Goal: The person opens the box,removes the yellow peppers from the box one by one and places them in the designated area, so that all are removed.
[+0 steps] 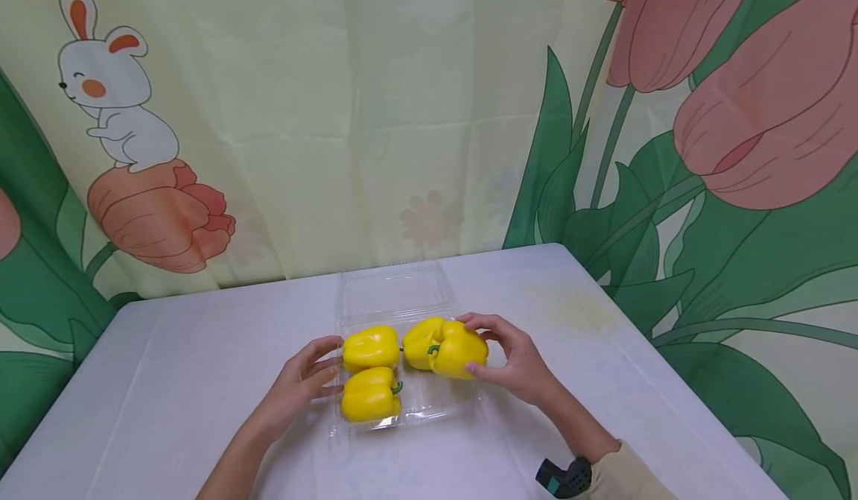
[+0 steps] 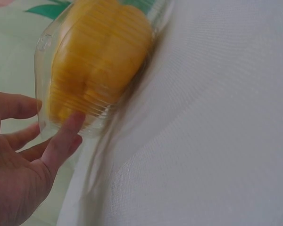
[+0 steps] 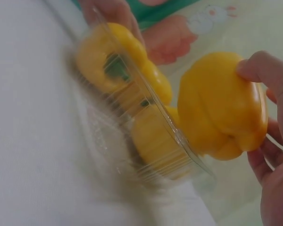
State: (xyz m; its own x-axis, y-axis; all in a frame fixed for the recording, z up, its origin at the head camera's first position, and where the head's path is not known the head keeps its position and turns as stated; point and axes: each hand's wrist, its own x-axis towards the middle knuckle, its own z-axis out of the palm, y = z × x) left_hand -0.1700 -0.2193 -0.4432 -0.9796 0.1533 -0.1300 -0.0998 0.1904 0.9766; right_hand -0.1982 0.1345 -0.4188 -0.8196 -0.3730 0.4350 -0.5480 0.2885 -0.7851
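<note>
With my right hand [image 1: 520, 358] I grip one yellow bell pepper [image 1: 462, 352], the clear plastic clamshell [image 1: 432, 397] lying below-left of these fingers, my left hand [image 1: 303, 378] loose at its wall.

Indoor space, cartoon-print curtain [image 1: 288, 112], white table [image 1: 201, 366]

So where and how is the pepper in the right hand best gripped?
Hold the yellow pepper round its broad body, probably from the right, as the right hand does: the green stem and a neighbouring pepper are on its left.
</note>
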